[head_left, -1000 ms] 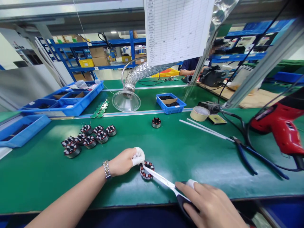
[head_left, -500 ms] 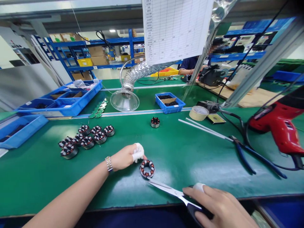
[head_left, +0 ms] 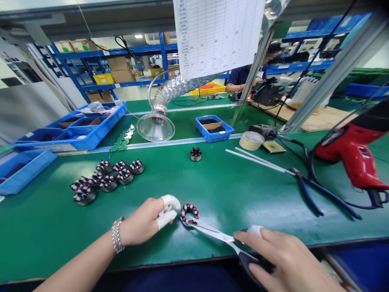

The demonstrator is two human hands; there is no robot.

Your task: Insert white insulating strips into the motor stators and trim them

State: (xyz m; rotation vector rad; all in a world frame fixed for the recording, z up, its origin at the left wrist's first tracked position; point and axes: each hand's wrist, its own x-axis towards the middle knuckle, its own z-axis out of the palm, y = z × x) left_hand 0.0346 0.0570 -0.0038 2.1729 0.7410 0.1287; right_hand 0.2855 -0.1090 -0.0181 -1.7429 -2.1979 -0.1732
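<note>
A ring-shaped motor stator (head_left: 189, 209) with copper windings and black and white parts lies on the green bench mat in front of me. My left hand (head_left: 148, 221), white cots on its thumb and finger, is just left of the stator. Its fingertips are apart and nothing shows between them. My right hand (head_left: 282, 259) grips the black handles of a pair of scissors (head_left: 217, 234). The blade tips reach over the lower right part of the stator, and the blades look nearly closed. Whether they touch a wire there I cannot tell.
Several stators (head_left: 107, 182) are grouped at left; one stator (head_left: 196, 154) stands farther back. Blue pliers (head_left: 306, 194), white sticks (head_left: 258, 160), a tape roll (head_left: 251, 140) and a red heat gun (head_left: 349, 154) lie at right. A fume funnel (head_left: 156, 127) and blue bin (head_left: 215, 136) stand behind.
My left hand has drawn back to the left from the stator and its fingers have parted. The scissor tips have shifted from the stator's lower edge up over its ring.
</note>
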